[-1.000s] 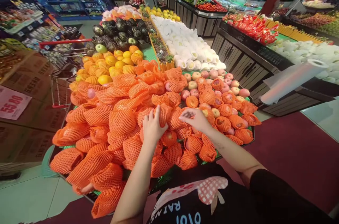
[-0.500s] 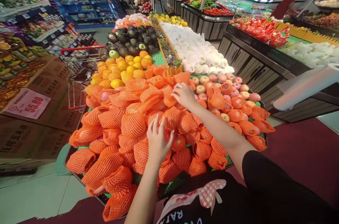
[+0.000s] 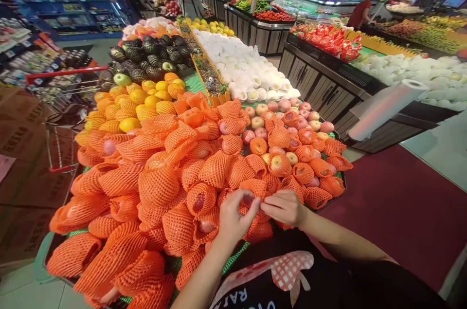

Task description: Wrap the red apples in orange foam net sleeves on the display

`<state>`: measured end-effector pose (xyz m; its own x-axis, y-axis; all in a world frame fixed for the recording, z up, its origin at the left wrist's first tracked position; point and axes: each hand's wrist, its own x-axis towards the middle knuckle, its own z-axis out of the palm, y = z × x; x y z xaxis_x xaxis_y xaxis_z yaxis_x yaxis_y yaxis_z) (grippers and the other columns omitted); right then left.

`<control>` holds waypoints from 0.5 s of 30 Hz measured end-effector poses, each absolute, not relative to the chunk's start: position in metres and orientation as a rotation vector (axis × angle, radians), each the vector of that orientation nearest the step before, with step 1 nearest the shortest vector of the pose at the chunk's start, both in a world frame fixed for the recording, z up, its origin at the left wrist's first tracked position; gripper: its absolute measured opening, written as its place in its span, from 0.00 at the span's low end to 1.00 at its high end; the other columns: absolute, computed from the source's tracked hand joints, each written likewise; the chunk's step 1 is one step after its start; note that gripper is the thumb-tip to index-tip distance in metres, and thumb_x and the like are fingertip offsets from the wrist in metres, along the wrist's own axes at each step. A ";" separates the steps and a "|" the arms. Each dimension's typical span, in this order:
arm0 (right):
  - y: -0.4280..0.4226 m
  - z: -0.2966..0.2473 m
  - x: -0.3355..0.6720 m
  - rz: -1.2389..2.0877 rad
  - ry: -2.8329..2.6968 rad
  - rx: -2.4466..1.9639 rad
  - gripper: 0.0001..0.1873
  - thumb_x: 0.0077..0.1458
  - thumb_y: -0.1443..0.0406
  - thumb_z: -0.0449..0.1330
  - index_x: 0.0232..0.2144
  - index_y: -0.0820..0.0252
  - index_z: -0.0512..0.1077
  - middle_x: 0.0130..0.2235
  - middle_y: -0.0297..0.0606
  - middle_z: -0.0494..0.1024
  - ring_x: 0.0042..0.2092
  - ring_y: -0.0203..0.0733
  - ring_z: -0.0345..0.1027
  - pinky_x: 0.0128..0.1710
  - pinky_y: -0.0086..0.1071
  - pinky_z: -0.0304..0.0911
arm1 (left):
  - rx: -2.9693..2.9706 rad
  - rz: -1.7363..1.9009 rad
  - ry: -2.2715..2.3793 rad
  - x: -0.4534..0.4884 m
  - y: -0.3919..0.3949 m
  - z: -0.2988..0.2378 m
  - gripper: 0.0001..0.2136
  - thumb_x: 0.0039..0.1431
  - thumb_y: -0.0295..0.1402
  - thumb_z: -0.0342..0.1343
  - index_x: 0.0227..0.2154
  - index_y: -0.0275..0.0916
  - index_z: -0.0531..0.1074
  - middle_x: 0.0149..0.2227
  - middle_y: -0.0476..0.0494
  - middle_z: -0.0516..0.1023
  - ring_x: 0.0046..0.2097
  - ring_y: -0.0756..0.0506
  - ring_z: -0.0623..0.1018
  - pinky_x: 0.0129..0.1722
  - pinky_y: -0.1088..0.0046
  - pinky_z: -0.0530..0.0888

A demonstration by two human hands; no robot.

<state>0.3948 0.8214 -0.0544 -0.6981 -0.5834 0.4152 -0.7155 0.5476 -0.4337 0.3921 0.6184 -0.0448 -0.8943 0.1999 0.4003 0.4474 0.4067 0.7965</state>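
Observation:
Close to my body, both hands meet at an orange foam net sleeve (image 3: pixel 254 186) near the front of a fruit heap. My left hand (image 3: pixel 233 219) curls around its near-left side, thumb and fingers closing on it. My right hand (image 3: pixel 286 209) pinches the rim of the same sleeve, fingertips almost touching the left thumb. Whatever fruit sits inside is mostly hidden. Around them lie many apples in orange foam nets (image 3: pixel 158 185), some with red skin showing through the openings. Bare apples (image 3: pixel 260 133) are piled behind and to the right.
Oranges (image 3: pixel 151 101), dark net-wrapped fruit (image 3: pixel 149 46) and white-wrapped fruit (image 3: pixel 248 68) cover the back of the stand. A cart with a red handle (image 3: pixel 65 74) stands left. A plastic bag roll (image 3: pixel 388 109) is mounted on the right. Other people are in the background.
My right hand has come back from the middle of the heap toward my body, and my left hand has moved right and nearer. Both now close on one foam net sleeve. The view has turned right.

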 end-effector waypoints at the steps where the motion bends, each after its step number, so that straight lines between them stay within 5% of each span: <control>1: 0.825 -0.059 0.402 0.874 -2.584 1.068 0.16 0.70 0.64 0.55 0.45 0.50 0.84 0.34 0.42 0.85 0.30 0.41 0.74 0.29 0.35 0.61 | -0.609 -1.505 -2.469 0.393 0.623 -0.048 0.08 0.67 0.34 0.58 0.30 0.40 0.73 0.28 0.50 0.80 0.29 0.48 0.78 0.31 0.73 0.73; 5: 0.825 -0.073 0.432 1.020 -2.575 0.802 0.13 0.68 0.64 0.58 0.45 0.53 0.84 0.36 0.43 0.86 0.33 0.44 0.77 0.32 0.36 0.67 | -0.738 -1.433 -2.523 0.398 0.636 -0.058 0.09 0.70 0.33 0.53 0.33 0.40 0.73 0.29 0.47 0.81 0.29 0.46 0.80 0.31 0.72 0.74; 8: 0.820 -0.080 0.449 1.314 -2.488 0.496 0.15 0.66 0.65 0.55 0.43 0.55 0.83 0.27 0.40 0.82 0.25 0.42 0.71 0.28 0.36 0.65 | -0.868 -1.284 -2.442 0.404 0.640 -0.059 0.08 0.72 0.32 0.52 0.34 0.41 0.71 0.29 0.47 0.79 0.30 0.47 0.79 0.30 0.73 0.74; 12: 0.813 -0.086 0.457 1.594 -2.332 -0.019 0.09 0.56 0.62 0.60 0.24 0.53 0.75 0.20 0.35 0.70 0.23 0.40 0.58 0.26 0.37 0.58 | -1.013 -1.109 -2.351 0.416 0.645 -0.053 0.09 0.72 0.30 0.49 0.32 0.42 0.67 0.27 0.49 0.75 0.27 0.48 0.76 0.27 0.74 0.72; 15: 0.812 -0.093 0.454 2.017 -2.198 -0.300 0.16 0.45 0.62 0.64 0.15 0.54 0.61 0.19 0.31 0.62 0.24 0.37 0.53 0.27 0.34 0.53 | -1.176 -1.079 -2.353 0.429 0.652 -0.053 0.10 0.71 0.29 0.48 0.32 0.42 0.66 0.26 0.50 0.74 0.25 0.49 0.74 0.26 0.75 0.70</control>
<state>0.4536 0.8117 -0.0929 -0.9698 0.2420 -0.0294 0.0500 0.0795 -0.9956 0.4289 0.6521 -0.0535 -0.6211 0.5581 0.5503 0.7811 0.3835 0.4927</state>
